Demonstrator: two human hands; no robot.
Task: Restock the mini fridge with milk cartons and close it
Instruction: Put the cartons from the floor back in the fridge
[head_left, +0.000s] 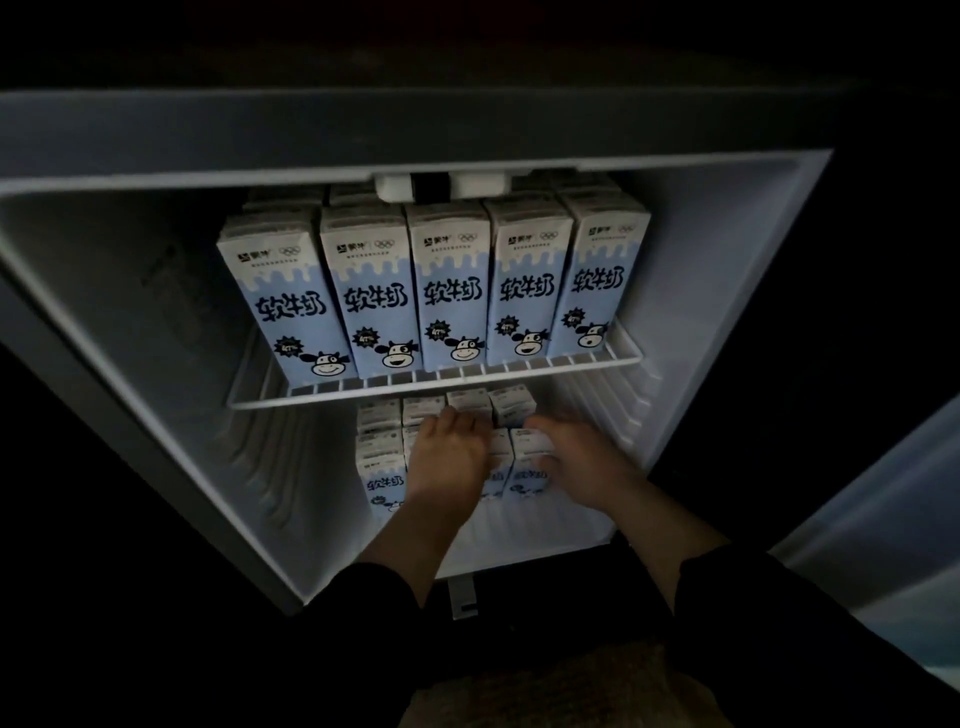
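The mini fridge (727, 291) stands open. Its wire upper shelf (436, 382) carries a full front row of blue-and-white milk cartons (449, 291) with cow faces, and more cartons behind. Several cartons (376, 457) stand on the lower level under the shelf. My left hand (449, 457) lies flat over the tops of the middle lower cartons. My right hand (576, 457) grips the rightmost front carton (530, 475) from its right side, thumb across the top. Both forearms reach in from below, in dark sleeves.
The fridge door (872, 519) hangs open at the right, its inner face pale. A lamp housing (441, 187) juts from the fridge ceiling above the top cartons. Bare floor of the lower level shows left and right of the cartons. The surroundings are dark.
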